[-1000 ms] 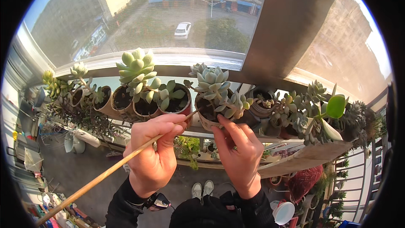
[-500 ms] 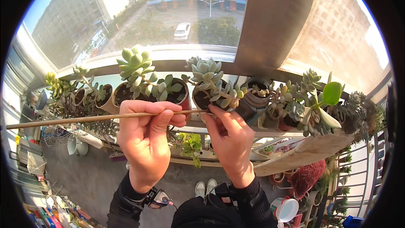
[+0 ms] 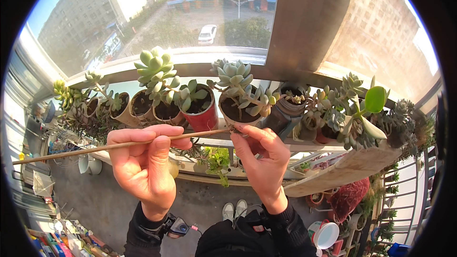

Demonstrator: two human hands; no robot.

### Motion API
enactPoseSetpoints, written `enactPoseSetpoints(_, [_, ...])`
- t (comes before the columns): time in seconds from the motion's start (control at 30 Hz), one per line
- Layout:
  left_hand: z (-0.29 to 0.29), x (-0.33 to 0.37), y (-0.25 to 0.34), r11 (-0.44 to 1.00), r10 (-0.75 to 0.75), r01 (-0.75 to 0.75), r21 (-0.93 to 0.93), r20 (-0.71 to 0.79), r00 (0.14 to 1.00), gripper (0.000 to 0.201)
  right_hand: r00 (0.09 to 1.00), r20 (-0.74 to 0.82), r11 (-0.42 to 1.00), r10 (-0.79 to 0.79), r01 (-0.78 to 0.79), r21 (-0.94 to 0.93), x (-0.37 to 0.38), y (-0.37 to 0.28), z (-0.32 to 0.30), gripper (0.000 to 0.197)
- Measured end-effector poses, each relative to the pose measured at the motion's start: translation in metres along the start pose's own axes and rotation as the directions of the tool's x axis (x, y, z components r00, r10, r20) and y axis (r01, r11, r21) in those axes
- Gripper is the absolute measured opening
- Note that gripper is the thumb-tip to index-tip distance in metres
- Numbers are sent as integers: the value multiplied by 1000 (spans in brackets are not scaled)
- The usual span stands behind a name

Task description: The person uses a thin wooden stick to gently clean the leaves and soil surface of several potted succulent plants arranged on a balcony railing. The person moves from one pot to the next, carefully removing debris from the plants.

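My left hand (image 3: 147,166) grips a long thin wooden stick (image 3: 71,152), its back end stretching to the far left. The stick's front tip meets the pinched fingertips of my right hand (image 3: 264,157). Between those fingertips is a small dark bit (image 3: 234,130), too small to name. Just beyond the right fingers stands a pale pot (image 3: 252,122) of dark soil, with a grey-green rosette succulent (image 3: 233,74) leaning out of it. A red pot (image 3: 202,122) with a broad-leaved succulent (image 3: 191,96) stands left of it, past the stick.
More potted succulents (image 3: 154,69) line the window ledge on both sides. A dark jar-like pot (image 3: 281,116) stands close to my right hand. Below the ledge hang bright green leaves (image 3: 218,164). A white bucket (image 3: 326,234) stands on the floor (image 3: 200,204) at lower right.
My left hand has moved left and slightly down, drawing the stick back and tilting its tip upward. The right fingertips have dropped slightly, uncovering more of the pale pot's soil.
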State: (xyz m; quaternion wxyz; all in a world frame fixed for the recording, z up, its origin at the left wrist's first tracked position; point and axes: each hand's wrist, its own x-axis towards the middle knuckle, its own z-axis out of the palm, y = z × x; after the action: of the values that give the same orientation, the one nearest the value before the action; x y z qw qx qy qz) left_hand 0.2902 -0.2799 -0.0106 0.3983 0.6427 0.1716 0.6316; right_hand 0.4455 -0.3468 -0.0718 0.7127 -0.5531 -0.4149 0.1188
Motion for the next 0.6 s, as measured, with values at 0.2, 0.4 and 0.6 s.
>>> enactPoseSetpoints(0.2, [3,10,-9,998,42,-40,50,-41,998,14,973,229,940,-16,93,-328,-7,-18,-25,22])
enactPoseSetpoints(0.4, [22,-1,-32,996,-80,81,-37,11,997,14,976,162,850,-148,210,-484,8,-26,-14,36])
enactPoseSetpoints(0.6, [21,-13,-36,991,-104,101,-86,-32,994,13,975,164,805,-151,217,-552,18,-15,1,33])
